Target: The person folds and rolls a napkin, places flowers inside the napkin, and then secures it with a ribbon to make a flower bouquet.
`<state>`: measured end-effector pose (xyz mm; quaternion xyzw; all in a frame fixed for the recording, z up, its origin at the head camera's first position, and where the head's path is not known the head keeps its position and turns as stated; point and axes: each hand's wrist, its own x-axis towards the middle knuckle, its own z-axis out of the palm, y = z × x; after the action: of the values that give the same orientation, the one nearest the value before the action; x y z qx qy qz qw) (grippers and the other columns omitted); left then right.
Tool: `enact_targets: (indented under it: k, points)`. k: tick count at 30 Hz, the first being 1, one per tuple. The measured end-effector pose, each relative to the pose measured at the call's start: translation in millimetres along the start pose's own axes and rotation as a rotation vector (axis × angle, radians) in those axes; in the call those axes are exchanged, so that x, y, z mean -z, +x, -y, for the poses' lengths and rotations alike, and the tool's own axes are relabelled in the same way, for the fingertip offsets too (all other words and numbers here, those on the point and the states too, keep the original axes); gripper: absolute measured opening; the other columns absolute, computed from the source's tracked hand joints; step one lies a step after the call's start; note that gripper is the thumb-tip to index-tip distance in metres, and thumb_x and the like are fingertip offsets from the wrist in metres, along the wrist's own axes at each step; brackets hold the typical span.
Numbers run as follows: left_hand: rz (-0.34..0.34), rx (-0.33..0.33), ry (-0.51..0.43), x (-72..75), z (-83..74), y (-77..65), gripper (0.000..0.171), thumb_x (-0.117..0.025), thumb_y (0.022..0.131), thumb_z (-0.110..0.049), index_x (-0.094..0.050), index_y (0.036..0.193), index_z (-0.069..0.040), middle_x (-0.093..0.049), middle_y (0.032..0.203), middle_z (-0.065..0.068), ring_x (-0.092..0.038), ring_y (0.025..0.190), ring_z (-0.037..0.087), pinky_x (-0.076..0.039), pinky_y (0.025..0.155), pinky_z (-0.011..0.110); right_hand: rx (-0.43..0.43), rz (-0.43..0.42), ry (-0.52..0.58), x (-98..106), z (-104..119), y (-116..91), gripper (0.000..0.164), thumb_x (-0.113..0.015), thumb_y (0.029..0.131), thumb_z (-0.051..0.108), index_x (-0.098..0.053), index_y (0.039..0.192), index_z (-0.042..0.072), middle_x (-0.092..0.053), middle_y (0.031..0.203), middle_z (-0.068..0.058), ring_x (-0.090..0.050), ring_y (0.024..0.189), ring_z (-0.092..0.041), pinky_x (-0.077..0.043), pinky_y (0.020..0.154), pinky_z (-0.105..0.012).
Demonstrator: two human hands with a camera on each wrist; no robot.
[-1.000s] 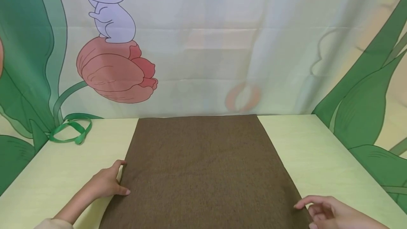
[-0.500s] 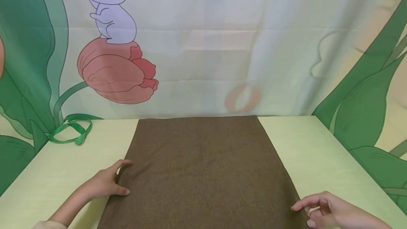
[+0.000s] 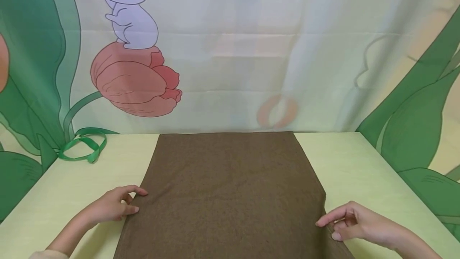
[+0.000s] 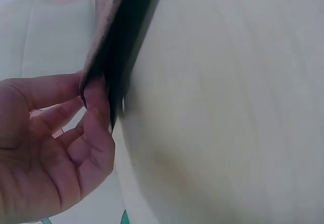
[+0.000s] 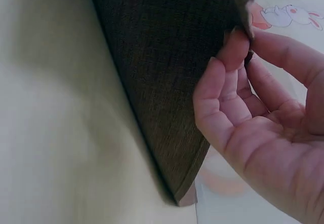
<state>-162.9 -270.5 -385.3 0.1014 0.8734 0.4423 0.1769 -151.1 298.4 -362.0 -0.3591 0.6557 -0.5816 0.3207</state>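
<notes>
The brown cloth (image 3: 230, 187) lay upon the pale table (image 3: 345, 155), with its far edge along the table's far edge and its near part out of view. The left hand (image 3: 113, 205) pinched the cloth's left side edge and the right hand (image 3: 363, 223) its right one, both edges being raised a little from the tabletop. The step in hand seemed to be taking up the cloth by its sides, and the next move probably called for an even pull, without slipping.
</notes>
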Motion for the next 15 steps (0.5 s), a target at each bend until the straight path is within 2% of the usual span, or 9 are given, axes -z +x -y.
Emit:
enact_targets:
  k: [4,7,10,15]
  points:
    - [0.013,-0.039,-0.001,1.1,2.8,0.0,0.038,-0.062,0.079,-0.002,-0.052,0.116,0.003,-0.048,0.076,0.006,-0.035,0.045,0.007,-0.035,0.045,0.021,-0.02,-0.02,-0.022,1,4,14,0.035,-0.048,0.085,-0.012,-0.059,0.116,0.0,-0.037,0.065,0.002,-0.042,0.068,-0.002,-0.045,0.07,-0.021]
    - [0.016,-0.069,0.009,1.9,3.8,0.2,0.039,-0.063,0.078,-0.002,-0.052,0.116,0.003,-0.047,0.077,0.007,-0.035,0.045,0.006,-0.035,0.045,0.021,-0.036,-0.035,-0.043,2,6,25,0.034,-0.051,0.085,-0.01,-0.06,0.115,0.003,-0.046,0.07,0.012,-0.047,0.072,0.002,-0.045,0.07,-0.021]
    - [0.016,-0.088,0.034,2.8,4.5,0.7,0.041,-0.065,0.077,-0.004,-0.052,0.116,0.003,-0.047,0.079,0.007,-0.038,0.047,0.007,-0.037,0.047,0.022,-0.034,-0.032,-0.021,2,6,35,0.033,-0.051,0.085,-0.009,-0.061,0.115,0.003,-0.051,0.074,0.014,-0.048,0.072,0.002,-0.046,0.071,-0.022]
    - [-0.001,-0.122,0.11,3.1,6.6,0.8,0.043,-0.068,0.075,-0.007,-0.055,0.114,0.0,-0.052,0.081,0.008,-0.046,0.069,0.015,-0.04,0.053,0.024,-0.039,-0.015,0.053,5,6,51,0.033,-0.048,0.087,-0.009,-0.061,0.114,0.004,-0.058,0.079,0.013,-0.052,0.076,0.0,-0.045,0.074,-0.022]
